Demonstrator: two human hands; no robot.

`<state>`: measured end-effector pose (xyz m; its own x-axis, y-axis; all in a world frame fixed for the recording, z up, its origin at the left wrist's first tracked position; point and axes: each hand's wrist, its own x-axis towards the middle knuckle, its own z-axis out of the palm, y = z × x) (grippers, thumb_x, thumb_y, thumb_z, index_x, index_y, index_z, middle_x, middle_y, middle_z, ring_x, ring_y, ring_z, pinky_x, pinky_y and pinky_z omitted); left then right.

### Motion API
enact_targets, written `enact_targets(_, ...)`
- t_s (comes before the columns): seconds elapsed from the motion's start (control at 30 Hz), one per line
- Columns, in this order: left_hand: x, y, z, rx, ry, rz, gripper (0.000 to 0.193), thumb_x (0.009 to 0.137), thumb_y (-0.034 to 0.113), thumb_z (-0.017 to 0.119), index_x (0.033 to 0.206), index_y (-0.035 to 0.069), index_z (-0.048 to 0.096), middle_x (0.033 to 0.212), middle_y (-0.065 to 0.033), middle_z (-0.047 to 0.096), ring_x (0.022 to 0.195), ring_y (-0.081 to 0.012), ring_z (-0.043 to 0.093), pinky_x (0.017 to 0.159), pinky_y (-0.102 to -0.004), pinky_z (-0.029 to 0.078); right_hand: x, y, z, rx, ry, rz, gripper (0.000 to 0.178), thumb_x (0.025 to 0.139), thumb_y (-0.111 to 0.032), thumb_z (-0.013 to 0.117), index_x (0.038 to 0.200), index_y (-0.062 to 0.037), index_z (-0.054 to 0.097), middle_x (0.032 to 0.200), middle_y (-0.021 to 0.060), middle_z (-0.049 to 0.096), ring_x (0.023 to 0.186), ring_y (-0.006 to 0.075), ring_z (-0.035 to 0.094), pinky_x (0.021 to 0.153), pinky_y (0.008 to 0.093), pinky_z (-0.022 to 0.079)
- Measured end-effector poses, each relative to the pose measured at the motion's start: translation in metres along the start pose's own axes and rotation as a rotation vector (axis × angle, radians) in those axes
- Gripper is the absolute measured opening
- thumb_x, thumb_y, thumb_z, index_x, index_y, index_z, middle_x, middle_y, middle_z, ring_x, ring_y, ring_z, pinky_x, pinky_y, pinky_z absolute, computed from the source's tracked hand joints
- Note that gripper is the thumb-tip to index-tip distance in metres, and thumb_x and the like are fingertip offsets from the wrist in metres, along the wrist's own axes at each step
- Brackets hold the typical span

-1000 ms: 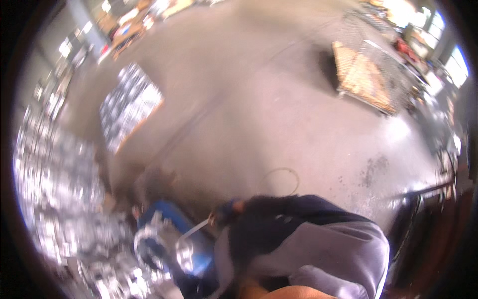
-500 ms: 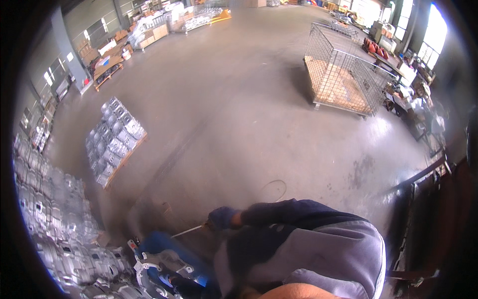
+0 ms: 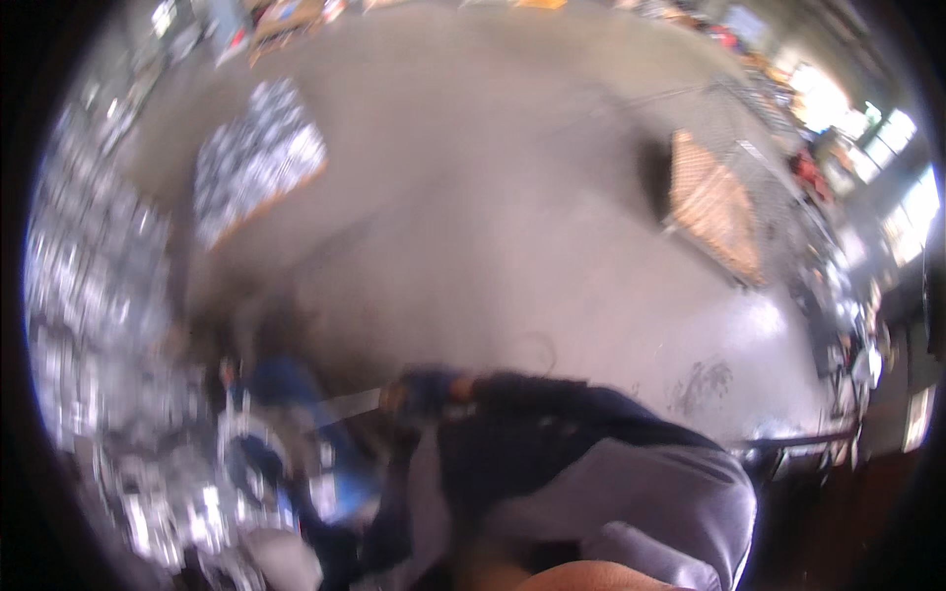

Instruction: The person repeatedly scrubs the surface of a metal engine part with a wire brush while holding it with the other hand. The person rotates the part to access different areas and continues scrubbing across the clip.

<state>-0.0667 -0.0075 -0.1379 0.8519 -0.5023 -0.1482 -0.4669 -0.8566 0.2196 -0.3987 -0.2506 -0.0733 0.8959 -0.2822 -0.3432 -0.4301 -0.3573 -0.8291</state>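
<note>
The silver ring-shaped casting (image 3: 229, 426) sits at the near left, in front of a blue panel-like surface (image 3: 281, 382) and close to the stacked parts; blur hides whether it rests on the blue surface. The dark-gloved right hand (image 3: 424, 392) is closed round the near end of a pale rod-shaped tool (image 3: 345, 407), its far end directed left toward the casting. Contact between the two cannot be confirmed. The left hand (image 3: 261, 461) is at the ring's opening; its grip cannot be determined.

Change noted: compared with half a second ago, the view has swung and smeared, and the far pallets have largely left the upper edge. The right hand again holds the rod, with the casting again to its left. In my judgement, handling of the casting is uninterrupted; no finished step can be verified.

Outward: stacked silver castings (image 3: 94, 295) line the left side. Farther off, a loaded pallet (image 3: 258, 163) stands on the grey floor (image 3: 473, 246). At the far right is a wire-mesh cage (image 3: 714, 212) with a tan base.
</note>
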Motion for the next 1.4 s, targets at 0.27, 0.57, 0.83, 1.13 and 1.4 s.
enact_targets(0.27, -0.058, 0.007, -0.021, -0.133, 0.037, -0.097, 0.046, 0.084, 0.049, 0.059, 0.105, 0.009, 0.068, 0.103, -0.0183, 0.067, 0.101, -0.0373, 0.061, 0.082, -0.0450, 0.047, -0.019, -0.007, -0.014, 0.099, -0.097, 0.200, 0.034, 0.086, -0.024, 0.059, 0.117, -0.0124, 0.064, 0.092, 0.0090, 0.067, 0.074, 0.0175, 0.065, 0.067, 0.0344, 0.054)
enact_targets(0.57, -0.050, 0.058, -0.037, -0.133, 0.046, -0.304, 0.055, 0.076, 0.055, 0.057, 0.103, 0.009, 0.070, 0.102, -0.0200, 0.067, 0.101, -0.0370, 0.063, 0.085, -0.0450, 0.047, -0.023, 0.032, 0.015, 0.462, -0.110, 0.387, 0.027, 0.084, -0.007, 0.062, 0.110, -0.0078, 0.063, 0.089, 0.0070, 0.065, 0.058, 0.0130, 0.061, 0.047, 0.0264, 0.050)
enact_targets(0.83, -0.044, 0.058, -0.031, -0.138, 0.055, -0.329, 0.060, 0.077, 0.057, 0.057, 0.104, 0.005, 0.069, 0.103, -0.0215, 0.067, 0.102, -0.0376, 0.063, 0.086, -0.0463, 0.046, -0.011, 0.025, 0.053, 0.388, -0.131, 0.111, 0.036, 0.091, -0.031, 0.059, 0.114, -0.0031, 0.062, 0.090, 0.0099, 0.067, 0.063, 0.0169, 0.061, 0.062, 0.0301, 0.053)
enact_targets(1.13, -0.045, 0.062, -0.033, -0.099, 0.021, -0.350, 0.059, 0.078, 0.059, 0.055, 0.104, 0.008, 0.070, 0.106, -0.0178, 0.067, 0.104, -0.0346, 0.062, 0.089, -0.0439, 0.045, -0.016, -0.004, 0.040, 0.176, -0.174, 0.143, 0.044, 0.089, -0.039, 0.059, 0.121, -0.0082, 0.061, 0.088, 0.0032, 0.068, 0.067, 0.0176, 0.062, 0.061, 0.0326, 0.052)
enact_targets(1.4, -0.031, 0.005, -0.025, -0.665, 0.037, -0.145, 0.051, 0.090, 0.049, 0.052, 0.105, 0.002, 0.065, 0.100, -0.0183, 0.067, 0.095, -0.0307, 0.063, 0.087, -0.0408, 0.047, -0.032, -0.038, 0.006, -0.260, 0.000, 0.089, 0.041, 0.082, -0.045, 0.065, 0.100, -0.0084, 0.066, 0.083, 0.0152, 0.066, 0.075, 0.0305, 0.065, 0.068, 0.0384, 0.052)
